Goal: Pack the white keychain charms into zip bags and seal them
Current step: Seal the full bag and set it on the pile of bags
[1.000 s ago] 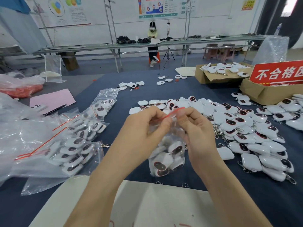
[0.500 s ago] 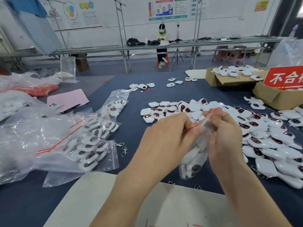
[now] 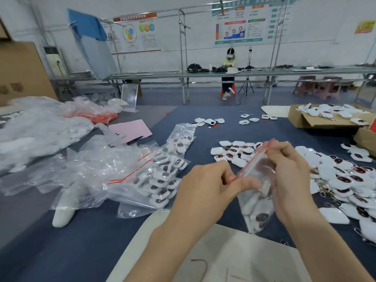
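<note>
We hold zip bag (image 3: 258,192) centre right of frame, off tabletop (image 3: 81,241). Our left hand (image 3: 205,188) pinches lower end of red zip strip (image 3: 252,159); our right hand (image 3: 289,174) clamps upper end. We judge film thin, floppy, slick; charms (image 3: 261,217) inside hang as bottom weight. Best hold: strip itself, fingertips pinching along it.

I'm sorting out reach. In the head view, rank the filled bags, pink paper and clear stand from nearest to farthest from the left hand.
1. The filled bags: on the table, just left of the left hand.
2. The pink paper: farther back and to the left.
3. The clear stand: farthest, behind the pink paper.
</note>
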A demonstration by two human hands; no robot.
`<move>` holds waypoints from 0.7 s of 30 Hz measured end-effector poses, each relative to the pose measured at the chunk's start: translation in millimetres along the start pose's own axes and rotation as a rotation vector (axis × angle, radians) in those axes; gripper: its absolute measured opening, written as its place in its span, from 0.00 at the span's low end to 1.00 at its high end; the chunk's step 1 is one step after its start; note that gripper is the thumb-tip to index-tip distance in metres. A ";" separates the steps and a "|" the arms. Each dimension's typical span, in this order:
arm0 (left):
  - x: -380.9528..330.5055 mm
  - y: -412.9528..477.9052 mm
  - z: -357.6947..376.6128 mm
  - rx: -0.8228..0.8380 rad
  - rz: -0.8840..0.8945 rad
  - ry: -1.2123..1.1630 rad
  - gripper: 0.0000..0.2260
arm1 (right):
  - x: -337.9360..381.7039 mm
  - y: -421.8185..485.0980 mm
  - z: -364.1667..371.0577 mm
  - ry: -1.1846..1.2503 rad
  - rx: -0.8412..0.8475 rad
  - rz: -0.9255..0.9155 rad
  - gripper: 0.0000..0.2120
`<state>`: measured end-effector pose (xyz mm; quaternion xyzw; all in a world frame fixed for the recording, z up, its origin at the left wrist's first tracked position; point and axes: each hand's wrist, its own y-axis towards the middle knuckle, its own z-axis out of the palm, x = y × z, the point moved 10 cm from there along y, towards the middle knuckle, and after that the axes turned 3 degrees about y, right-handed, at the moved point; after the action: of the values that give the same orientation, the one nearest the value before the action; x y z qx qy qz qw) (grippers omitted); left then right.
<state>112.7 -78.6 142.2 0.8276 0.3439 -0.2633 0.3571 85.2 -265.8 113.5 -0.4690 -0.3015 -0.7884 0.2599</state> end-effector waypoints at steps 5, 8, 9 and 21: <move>54.6 4.1 -45.6 -0.023 -0.121 -0.125 0.15 | -5.8 24.1 81.5 -0.242 0.140 -0.063 0.12; 113.3 2.9 -64.1 0.010 -0.299 -0.095 0.12 | -35.8 25.4 127.7 -0.497 0.319 -0.011 0.09; 134.9 0.5 -75.3 -0.010 -0.353 -0.048 0.11 | -45.3 22.5 133.8 -0.555 0.353 0.014 0.14; 270.2 -18.8 -161.6 -0.142 -0.682 0.165 0.13 | -80.1 -17.0 112.9 -0.700 0.476 0.095 0.18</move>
<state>298.0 158.7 48.3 0.6569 0.6453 -0.2751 0.2764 173.2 -162.9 80.5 -0.6488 -0.5232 -0.4772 0.2787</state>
